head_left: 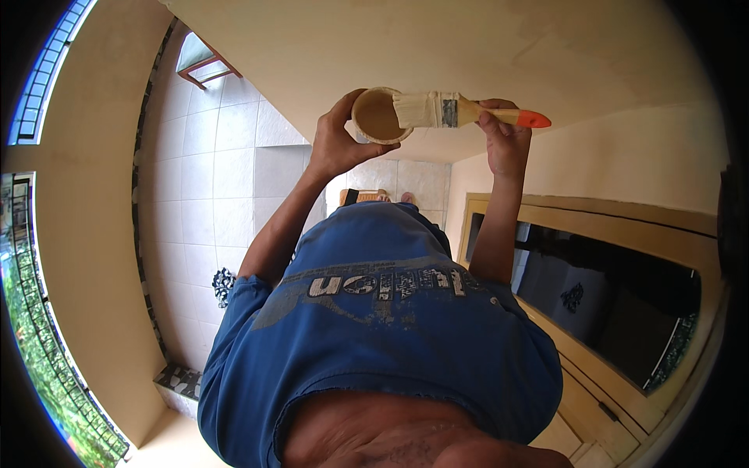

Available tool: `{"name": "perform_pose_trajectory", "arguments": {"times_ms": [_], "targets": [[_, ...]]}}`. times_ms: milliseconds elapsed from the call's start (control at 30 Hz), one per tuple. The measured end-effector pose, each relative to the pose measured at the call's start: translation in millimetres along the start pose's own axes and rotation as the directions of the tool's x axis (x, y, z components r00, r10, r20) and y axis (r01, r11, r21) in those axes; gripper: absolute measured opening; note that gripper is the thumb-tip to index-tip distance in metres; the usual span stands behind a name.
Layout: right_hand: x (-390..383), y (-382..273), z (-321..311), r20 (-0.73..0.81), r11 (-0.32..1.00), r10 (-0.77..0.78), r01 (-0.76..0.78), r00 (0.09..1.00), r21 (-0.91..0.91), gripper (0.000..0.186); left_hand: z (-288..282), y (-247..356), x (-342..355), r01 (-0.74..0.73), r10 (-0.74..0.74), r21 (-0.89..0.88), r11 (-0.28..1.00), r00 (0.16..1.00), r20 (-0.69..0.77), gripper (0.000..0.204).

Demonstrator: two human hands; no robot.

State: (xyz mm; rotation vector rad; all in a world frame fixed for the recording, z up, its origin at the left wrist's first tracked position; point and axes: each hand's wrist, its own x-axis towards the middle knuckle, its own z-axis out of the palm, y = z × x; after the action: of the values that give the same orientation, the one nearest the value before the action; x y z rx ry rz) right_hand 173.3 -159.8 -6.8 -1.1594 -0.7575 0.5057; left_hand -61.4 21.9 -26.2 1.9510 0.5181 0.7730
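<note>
My left hand is wrapped around a small round paint cup, thumb and fingers on opposite sides of its rim. Beige paint shows inside the cup. In my right hand is a flat paintbrush with a wooden handle and a red-orange end. Its bristles are coated in pale cream paint, and their tips lie over the right part of the cup's opening. Whether the bristles touch the rim, I cannot tell.
A beige wall rises just ahead. To the right is a wooden-framed dark window. Light floor tiles stretch to the left, with a wooden-legged chair at the far end. Under my feet is something brown and slatted.
</note>
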Motion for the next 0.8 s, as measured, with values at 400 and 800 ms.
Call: {"name": "perform_pose_trajectory", "arguments": {"times_ms": [400, 800], "targets": [[-1, -19, 6, 0.197, 0.992, -0.122, 0.126, 0.973, -0.011, 0.016, -6, 9, 9, -0.007, 0.006, 0.030, 1.000, 1.000, 0.020, 0.089], [-14, -1, 22, -0.169, 0.997, -0.059, 0.067, 0.984, 0.040, 0.021, -4, 9, 2, -0.026, 0.026, 0.015, 1.000, 1.000, 0.009, 0.088]]}}
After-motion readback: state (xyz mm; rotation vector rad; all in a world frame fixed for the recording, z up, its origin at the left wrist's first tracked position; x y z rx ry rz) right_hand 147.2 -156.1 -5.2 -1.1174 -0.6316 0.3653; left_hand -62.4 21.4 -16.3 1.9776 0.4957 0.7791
